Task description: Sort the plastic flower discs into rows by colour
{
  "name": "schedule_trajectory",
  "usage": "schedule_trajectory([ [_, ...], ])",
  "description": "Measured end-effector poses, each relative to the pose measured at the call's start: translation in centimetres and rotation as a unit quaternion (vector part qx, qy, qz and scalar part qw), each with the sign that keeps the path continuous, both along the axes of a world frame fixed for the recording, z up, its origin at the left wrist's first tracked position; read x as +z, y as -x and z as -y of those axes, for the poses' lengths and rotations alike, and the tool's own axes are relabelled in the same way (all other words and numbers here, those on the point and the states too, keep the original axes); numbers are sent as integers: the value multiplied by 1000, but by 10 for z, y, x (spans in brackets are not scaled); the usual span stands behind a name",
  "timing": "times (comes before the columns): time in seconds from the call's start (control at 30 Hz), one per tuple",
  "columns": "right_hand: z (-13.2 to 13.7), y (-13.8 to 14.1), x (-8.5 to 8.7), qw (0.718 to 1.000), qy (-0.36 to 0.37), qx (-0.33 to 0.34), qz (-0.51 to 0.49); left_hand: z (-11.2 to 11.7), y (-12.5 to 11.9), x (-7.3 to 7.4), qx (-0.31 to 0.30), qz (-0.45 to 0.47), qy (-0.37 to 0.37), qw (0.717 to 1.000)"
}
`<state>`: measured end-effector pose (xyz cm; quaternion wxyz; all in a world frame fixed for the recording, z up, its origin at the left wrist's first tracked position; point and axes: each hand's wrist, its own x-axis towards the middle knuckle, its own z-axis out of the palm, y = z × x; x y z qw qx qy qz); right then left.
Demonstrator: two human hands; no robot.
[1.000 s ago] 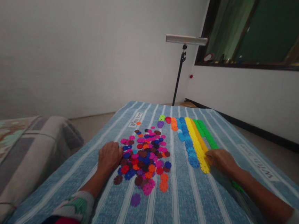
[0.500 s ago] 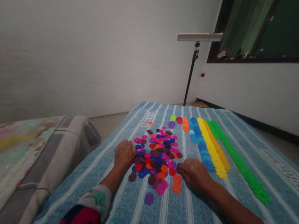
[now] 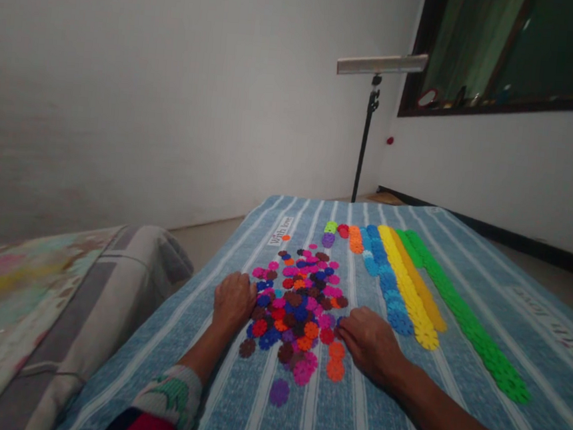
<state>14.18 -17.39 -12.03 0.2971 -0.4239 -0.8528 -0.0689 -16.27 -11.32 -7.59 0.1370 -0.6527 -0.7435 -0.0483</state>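
Observation:
A loose pile of plastic snowflake discs (image 3: 295, 301) in pink, brown, dark blue, red, orange and purple is spread over the striped cloth in front of me. At its left edge rests my left hand (image 3: 234, 299), fingers curled in; whatever lies under them is hidden. On the other side, my right hand (image 3: 370, 339) is closed in a pinch, with a dark blue disc (image 3: 340, 321) showing at its fingertips. Two overlapping orange discs (image 3: 335, 368) lie just below those fingertips. Nearer to me is a single purple disc (image 3: 279, 393).
Sorted rows extend to the right: blue discs (image 3: 389, 284), yellow discs (image 3: 408, 289) and green discs (image 3: 477, 332). Short orange, red, lime and purple groups sit at the far end. A draped surface (image 3: 125, 274) stands left; a lamp stand (image 3: 364, 141) rises behind.
Both hands stay at the pile's sides in nearly the same poses. The whole view has shifted slightly; no disc has clearly been moved.

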Motion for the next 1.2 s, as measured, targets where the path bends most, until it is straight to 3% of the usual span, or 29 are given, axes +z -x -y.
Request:
schedule_trajectory([
  [0.6,4,4,13,996,78,-32,28,-5,4,4,-13,3,6,1000],
  [0.9,3,-3,10,996,89,-22,-19,-2,0,13,-4,44,48,998],
  [1.2,3,-8,9,994,98,-9,-50,0,-3,12,-54,93,61,992],
])
